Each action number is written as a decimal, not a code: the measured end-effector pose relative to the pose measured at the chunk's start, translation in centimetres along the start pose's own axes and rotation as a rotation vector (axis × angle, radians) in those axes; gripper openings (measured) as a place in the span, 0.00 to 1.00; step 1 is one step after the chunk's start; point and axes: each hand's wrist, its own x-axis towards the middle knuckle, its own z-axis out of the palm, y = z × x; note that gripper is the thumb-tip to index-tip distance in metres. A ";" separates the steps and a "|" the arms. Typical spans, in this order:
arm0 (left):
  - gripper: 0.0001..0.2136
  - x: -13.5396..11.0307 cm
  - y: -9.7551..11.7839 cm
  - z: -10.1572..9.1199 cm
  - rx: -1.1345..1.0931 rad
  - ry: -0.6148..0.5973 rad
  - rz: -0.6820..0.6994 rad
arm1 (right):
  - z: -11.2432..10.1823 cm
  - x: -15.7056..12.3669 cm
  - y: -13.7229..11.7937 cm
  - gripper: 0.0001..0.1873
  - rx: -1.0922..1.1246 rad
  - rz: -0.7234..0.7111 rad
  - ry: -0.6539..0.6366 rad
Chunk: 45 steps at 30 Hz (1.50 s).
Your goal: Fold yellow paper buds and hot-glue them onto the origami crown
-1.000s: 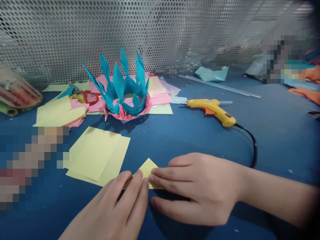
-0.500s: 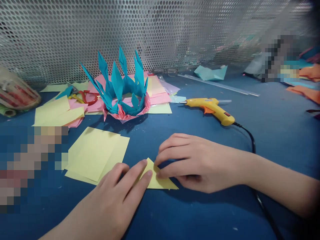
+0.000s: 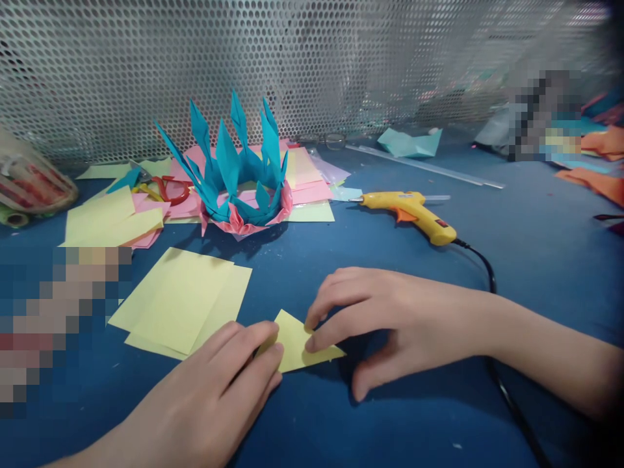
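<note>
Head view: folded yellow paper point(image 3: 293, 343) on the table point(image 3: 312, 429), in front and slightly right of the paper crown point(image 3: 236, 166).
Left hand point(image 3: 214, 387): fingers over the paper's left part; grip unclear.
Right hand point(image 3: 397, 315): loosely spread, fingertips at the paper's right side.
Glue gun point(image 3: 414, 209): right of the crown.

The 2 hands point(image 3: 214, 383) point(image 3: 390, 318) are bare and slim-fingered, joined to slender, bare forearms point(image 3: 536, 351).
</note>
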 end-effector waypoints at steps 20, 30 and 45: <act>0.14 0.0 -0.6 0.1 -0.153 -0.113 0.029 | 0.5 0.3 -1.0 0.18 0.266 0.224 0.180; 0.17 -0.3 -0.5 0.1 -0.294 -0.141 -0.089 | 1.1 0.6 -0.2 0.19 0.373 0.149 0.111; 0.16 0.0 -0.2 -0.3 -0.059 -0.043 0.139 | 1.5 0.7 -0.4 0.07 0.060 0.243 0.125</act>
